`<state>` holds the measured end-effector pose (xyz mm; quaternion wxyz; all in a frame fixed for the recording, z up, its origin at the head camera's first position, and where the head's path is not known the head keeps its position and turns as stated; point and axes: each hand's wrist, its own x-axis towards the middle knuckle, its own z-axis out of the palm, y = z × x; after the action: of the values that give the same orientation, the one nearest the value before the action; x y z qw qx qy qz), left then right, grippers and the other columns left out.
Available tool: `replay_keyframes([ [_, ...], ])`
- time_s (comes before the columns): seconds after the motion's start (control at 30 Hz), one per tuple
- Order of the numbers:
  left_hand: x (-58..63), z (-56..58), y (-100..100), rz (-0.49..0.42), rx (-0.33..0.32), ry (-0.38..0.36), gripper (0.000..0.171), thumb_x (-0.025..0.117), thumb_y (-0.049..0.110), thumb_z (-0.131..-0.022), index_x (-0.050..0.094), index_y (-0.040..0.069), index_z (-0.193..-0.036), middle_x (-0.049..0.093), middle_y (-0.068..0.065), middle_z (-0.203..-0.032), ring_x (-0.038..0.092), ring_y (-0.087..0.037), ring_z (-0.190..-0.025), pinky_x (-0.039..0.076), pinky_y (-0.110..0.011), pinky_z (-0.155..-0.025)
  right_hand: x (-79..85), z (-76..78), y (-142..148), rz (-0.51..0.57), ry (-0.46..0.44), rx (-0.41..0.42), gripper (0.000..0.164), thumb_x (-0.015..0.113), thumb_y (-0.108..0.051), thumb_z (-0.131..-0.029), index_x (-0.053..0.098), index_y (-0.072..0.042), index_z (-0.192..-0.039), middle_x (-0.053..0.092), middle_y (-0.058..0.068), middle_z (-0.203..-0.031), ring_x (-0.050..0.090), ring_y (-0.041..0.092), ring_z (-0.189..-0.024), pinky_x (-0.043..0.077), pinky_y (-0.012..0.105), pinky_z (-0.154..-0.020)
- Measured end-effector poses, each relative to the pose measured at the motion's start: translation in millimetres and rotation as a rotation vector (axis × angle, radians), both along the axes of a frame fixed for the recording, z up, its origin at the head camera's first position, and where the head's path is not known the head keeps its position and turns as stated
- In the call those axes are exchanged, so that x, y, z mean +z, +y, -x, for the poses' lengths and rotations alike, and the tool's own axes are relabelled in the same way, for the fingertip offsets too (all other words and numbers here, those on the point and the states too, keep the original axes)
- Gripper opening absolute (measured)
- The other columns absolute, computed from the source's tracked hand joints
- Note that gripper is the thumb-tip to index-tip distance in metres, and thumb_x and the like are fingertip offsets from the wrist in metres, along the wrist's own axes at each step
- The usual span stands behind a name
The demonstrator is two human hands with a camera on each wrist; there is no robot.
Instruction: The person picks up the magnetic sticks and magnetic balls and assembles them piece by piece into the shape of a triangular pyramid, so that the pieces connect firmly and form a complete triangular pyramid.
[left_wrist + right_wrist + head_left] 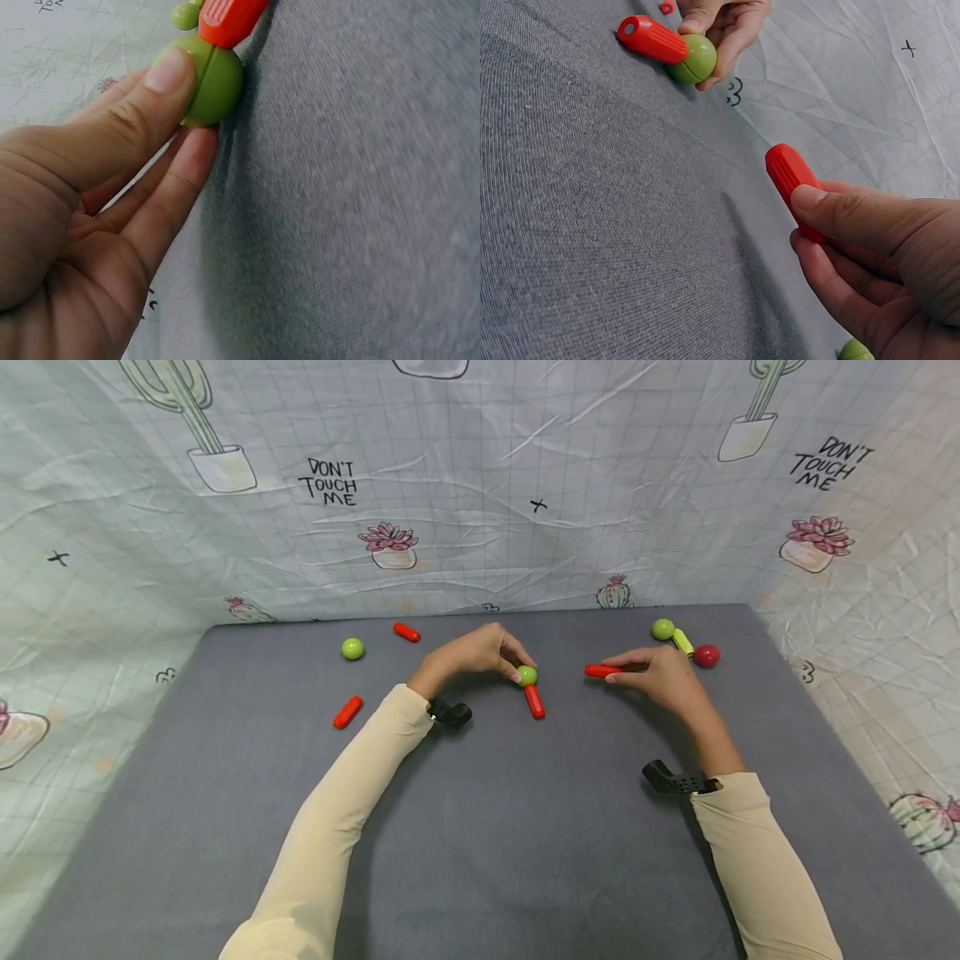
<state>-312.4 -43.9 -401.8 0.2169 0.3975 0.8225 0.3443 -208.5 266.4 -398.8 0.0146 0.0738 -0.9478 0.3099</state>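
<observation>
Near the back middle of the table, my left hand pinches a glossy green ball between thumb and fingers. A seam runs round the ball in the left wrist view. One end of a grooved red rod meets the ball; its other end, with a round hole, points toward me. To the right, my right hand grips a second red rod, its free end facing the ball. The right wrist view shows thumb and fingers around the lower part of this rod, apart from the ball.
At the back left lie a green ball and a red rod, with another red rod nearer me. Behind my right hand, a green ball, a yellow-green rod and a red ball sit close together. A printed cloth hangs behind.
</observation>
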Motion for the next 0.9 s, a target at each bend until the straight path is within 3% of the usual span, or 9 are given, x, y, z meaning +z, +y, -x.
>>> replay_keyframes([
  [0.9, 7.3, -6.1, 3.4, 0.02, 0.019, -0.018, 0.032, 0.082, 0.003, -0.084, 0.077, 0.002, -0.115, 0.077, -0.009, -0.108, 0.071, -0.012, -0.095, 0.055, -0.023, -0.08, -6.9, 12.3, -27.6, 0.033, -0.046, 0.057, 0.029, 0.085, -0.027, -0.085, 0.081, -0.014, -0.111, 0.076, 0.015, -0.107, 0.068, 0.026, -0.094, 0.048, 0.032, -0.071],
])
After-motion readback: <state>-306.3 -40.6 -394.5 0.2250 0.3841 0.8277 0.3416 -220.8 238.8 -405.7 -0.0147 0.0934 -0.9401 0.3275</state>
